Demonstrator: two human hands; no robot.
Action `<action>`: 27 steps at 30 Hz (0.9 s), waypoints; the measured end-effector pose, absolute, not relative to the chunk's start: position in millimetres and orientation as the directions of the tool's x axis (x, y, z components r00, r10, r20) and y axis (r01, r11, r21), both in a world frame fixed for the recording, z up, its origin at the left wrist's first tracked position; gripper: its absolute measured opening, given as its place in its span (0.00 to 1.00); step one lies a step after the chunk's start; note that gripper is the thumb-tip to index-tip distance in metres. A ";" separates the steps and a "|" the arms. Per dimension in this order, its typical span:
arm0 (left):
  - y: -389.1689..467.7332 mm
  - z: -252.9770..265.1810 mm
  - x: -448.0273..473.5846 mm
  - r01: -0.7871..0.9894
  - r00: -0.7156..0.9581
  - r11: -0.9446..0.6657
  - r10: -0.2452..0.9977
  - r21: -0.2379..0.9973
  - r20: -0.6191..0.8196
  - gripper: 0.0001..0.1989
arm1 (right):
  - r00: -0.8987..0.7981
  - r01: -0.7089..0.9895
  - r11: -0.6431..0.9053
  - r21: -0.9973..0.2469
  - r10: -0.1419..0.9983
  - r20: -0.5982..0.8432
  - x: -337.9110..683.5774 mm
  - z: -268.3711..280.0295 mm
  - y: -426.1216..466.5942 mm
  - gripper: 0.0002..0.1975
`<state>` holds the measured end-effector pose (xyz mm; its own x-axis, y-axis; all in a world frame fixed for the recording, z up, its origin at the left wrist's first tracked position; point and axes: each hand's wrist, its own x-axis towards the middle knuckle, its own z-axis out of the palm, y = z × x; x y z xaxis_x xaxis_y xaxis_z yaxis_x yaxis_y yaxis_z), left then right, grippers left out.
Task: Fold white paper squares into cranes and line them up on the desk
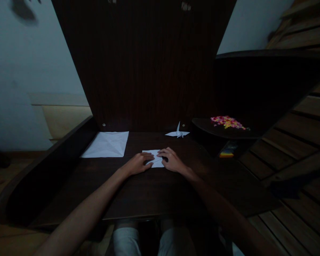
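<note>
While a creased white sheet (108, 144) sits left of centre, the left hand (140, 163) rests thumb and fingers spread on some folded paper (158, 163), lower middle of frame. Right hand (172, 160) presses its other side, also spread. Paper crane's (178, 134) just above that, colourful bits (228, 122) centre right.

It's dim in here, the light so low that parts of the furniture sink into black. A tall dark-wood back panel (144, 64) rises behind a tabletop (138, 199) of the same deep brown, with a rounded side panel (48, 170) at its left and a curved shelf (202, 125) off to the right. Beyond stands a pale, bluish wall (42, 53), a tan board (66, 119) low against it. Wooden planks (296, 142) slant across the far right; wooden floor (5, 188) shows at lower left.
</note>
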<state>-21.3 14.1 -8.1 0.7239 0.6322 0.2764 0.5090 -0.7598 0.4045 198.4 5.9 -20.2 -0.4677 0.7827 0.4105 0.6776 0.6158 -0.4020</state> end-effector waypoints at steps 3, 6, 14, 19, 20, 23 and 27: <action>13.5 -8.8 -21.3 0.507 0.732 -0.754 0.632 0.417 0.253 0.18 | -0.463 0.675 0.618 -0.403 0.780 0.421 198.2 -20.9 6.1 0.19; 13.6 -9.3 -21.6 0.495 0.749 -0.758 0.620 0.424 0.235 0.19 | -0.466 0.679 0.617 -0.398 0.781 0.415 197.9 -21.0 6.4 0.18; 14.4 -12.2 -22.9 0.487 0.736 -0.751 0.628 0.447 0.254 0.20 | -0.466 0.679 0.636 -0.367 0.760 0.453 196.7 -21.6 8.2 0.12; 10.5 -9.5 -23.3 0.495 0.723 -0.735 0.644 0.463 0.250 0.23 | -0.442 0.673 0.640 -0.371 0.750 0.492 196.8 -22.9 9.6 0.09; 9.2 -8.2 -23.4 0.495 0.722 -0.734 0.645 0.465 0.251 0.26 | -0.427 0.677 0.631 -0.380 0.756 0.495 196.6 -22.3 9.5 0.09; 5.1 -4.3 -23.2 0.483 0.727 -0.742 0.636 0.464 0.259 0.35 | -0.394 0.682 0.606 -0.410 0.776 0.493 196.0 -19.5 8.5 0.10; 1.6 -1.4 -22.0 0.495 0.697 -0.722 0.663 0.484 0.275 0.33 | -0.371 0.667 0.595 -0.449 0.787 0.492 194.5 -16.4 7.1 0.10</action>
<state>-22.0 1.6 -1.4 0.6965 0.6626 0.2754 0.4952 -0.7216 0.4838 194.5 7.1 -16.4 -0.3711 0.7875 0.4921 0.6669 0.5948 -0.4489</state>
